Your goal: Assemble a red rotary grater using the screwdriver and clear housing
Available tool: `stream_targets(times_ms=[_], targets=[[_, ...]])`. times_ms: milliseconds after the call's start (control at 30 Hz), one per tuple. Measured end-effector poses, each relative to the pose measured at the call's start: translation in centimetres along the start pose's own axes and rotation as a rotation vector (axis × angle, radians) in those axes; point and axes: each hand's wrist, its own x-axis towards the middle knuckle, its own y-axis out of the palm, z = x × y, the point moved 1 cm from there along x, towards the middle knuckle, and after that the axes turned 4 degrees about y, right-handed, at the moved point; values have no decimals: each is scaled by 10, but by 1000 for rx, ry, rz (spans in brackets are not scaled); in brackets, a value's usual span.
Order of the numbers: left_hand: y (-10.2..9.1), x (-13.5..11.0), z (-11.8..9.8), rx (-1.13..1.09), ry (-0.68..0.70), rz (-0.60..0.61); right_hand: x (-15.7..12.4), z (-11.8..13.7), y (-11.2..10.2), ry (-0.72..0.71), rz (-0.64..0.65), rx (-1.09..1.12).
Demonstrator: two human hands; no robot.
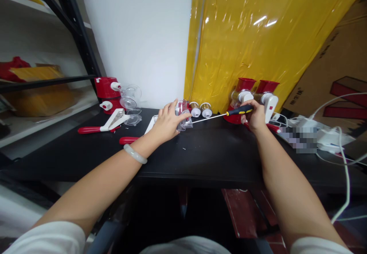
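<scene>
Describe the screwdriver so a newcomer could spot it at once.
Start at the yellow plastic sheet behind the black table. Below it, the right hand holds the screwdriver. Only it has a black-and-yellow handle and thin metal shaft, pointing left.

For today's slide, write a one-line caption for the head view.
Left hand steadies a clear plastic part while right hand aims a screwdriver at it.

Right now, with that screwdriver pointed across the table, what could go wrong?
The screwdriver in the right hand points its tip at the clear plastic part under the left hand; a slip might jab the fingers or scratch the plastic. The right hand sits against the red and white machines, so a jerk could topple one. White cables trail nearby and could snag an arm.
</scene>
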Motion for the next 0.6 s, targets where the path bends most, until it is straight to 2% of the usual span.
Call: stream_targets(times_ms=[100,200,333,467,600], targets=[[1,0,0,2,12,11,2,-1,0,103,35,20],[4,-1,2,15,18,25,4,-4,1,171,9,-9],[7,0,4,15,15,35,3,-7,3,116,45,-48],[7,0,5,7,9,43,0,-8,1,42,55,-181],[6,1,5,7,8,52,2,-8,-2,164,104,-47]])
